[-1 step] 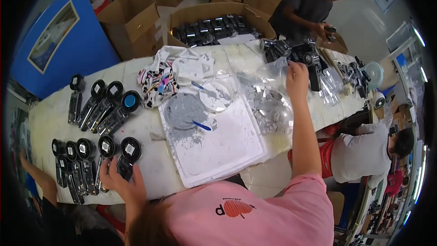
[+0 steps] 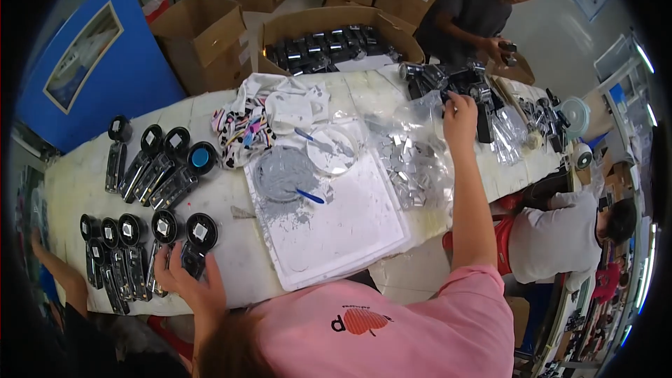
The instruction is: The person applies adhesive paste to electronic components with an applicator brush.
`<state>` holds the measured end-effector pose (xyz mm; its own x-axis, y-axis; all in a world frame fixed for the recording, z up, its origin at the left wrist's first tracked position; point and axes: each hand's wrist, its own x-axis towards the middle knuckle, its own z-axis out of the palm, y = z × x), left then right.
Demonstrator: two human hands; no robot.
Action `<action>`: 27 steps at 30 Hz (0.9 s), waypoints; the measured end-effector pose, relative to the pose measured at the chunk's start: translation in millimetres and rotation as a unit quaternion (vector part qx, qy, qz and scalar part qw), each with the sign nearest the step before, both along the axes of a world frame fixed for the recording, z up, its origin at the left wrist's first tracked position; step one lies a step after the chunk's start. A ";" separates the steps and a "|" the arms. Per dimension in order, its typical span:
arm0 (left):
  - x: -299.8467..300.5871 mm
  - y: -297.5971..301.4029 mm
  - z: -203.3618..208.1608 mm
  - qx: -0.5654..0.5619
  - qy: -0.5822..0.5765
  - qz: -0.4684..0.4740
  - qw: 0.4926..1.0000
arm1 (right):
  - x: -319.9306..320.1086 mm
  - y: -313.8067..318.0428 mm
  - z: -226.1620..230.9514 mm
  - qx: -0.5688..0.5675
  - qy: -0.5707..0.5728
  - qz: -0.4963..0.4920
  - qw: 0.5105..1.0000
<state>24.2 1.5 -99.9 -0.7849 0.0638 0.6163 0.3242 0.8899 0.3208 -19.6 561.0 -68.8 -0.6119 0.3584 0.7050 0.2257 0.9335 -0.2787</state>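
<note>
My left hand (image 2: 187, 276) is at the front left of the table, thumb and fingers on either side of the handle of a black device (image 2: 193, 257) with a round head. This device lies at the right end of a front row of similar devices (image 2: 129, 259). At the far right, my right hand (image 2: 460, 115) reaches to a pile of black parts (image 2: 458, 80) beside a clear plastic bag (image 2: 423, 115). Its fingers are drawn together at the pile's near edge; what is between them is hidden.
A white board (image 2: 336, 238) carries a grey paste patch (image 2: 283, 171), a white dish (image 2: 332, 161) and blue-handled spatulas (image 2: 309, 196). Small silvery pieces (image 2: 413, 168) lie right of it, patterned cloths (image 2: 245, 126) behind it. Co-workers (image 2: 462, 14) are nearby; a forearm (image 2: 63, 276) shows at left.
My right hand has shifted slightly to the right at the edge of the black pile. My left hand stays at the same device.
</note>
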 end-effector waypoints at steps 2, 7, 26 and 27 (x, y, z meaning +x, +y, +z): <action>0.5 2.5 1.5 0.013 0.005 -0.015 1.000 | -17.6 33.5 -2.2 0.066 -0.021 -0.036 0.997; 5.5 7.2 1.3 0.042 0.022 -0.062 0.997 | -64.5 34.8 9.2 0.043 -0.196 -0.119 0.972; 1.9 93.8 113.5 0.290 -0.415 -0.667 0.547 | -82.6 18.9 40.7 -0.030 -0.157 -0.114 0.981; 8.0 101.7 127.3 0.248 -0.464 -0.695 0.491 | -77.4 13.5 48.9 0.003 -0.151 -0.105 0.983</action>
<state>32.2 103.2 27.4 -0.1536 0.9570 0.2460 0.0173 -0.2463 0.9690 -97.0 574.4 -19.9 -0.7066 0.4951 0.5055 0.4848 0.8592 -0.1638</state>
